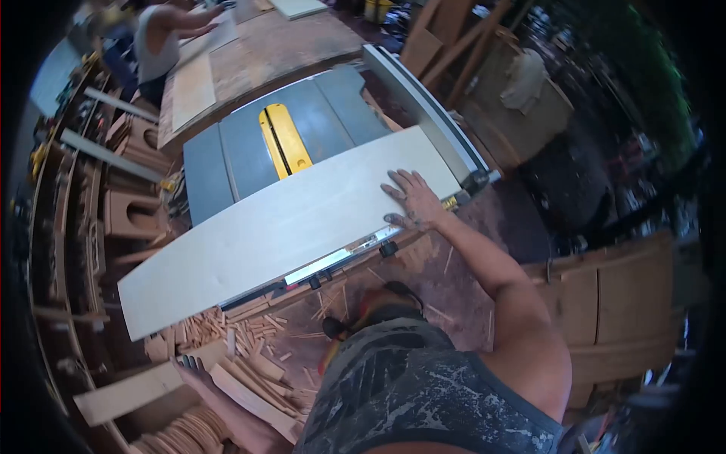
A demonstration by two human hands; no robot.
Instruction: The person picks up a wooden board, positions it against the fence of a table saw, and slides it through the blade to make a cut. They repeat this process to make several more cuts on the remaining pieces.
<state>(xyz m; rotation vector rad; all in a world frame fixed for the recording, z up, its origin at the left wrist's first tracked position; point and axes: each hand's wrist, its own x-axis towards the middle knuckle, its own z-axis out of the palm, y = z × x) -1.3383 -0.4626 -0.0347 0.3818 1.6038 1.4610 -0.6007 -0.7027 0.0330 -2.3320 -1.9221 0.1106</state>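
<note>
A long pale plywood board (280,219) lies across the near part of a table saw (204,170), its left end reaching past the saw's edge. My right hand (414,200) rests flat on the board near its right end, fingers spread. Beyond the board shows the yellow blade insert (284,140) with its dark slot. The board's right end is against or close to the metal rip fence (427,113). Down at the lower left, my left hand (195,371) is held apart from the board, fingers stretched and seemingly holding nothing, above wood pieces.
Wood offcuts (253,333) are heaped below the saw. Shelves (91,250) with wooden parts line the left side. Behind the saw is a worktable (280,53), where another person (162,38) handles a panel. Brown panels (605,310) stand at right.
</note>
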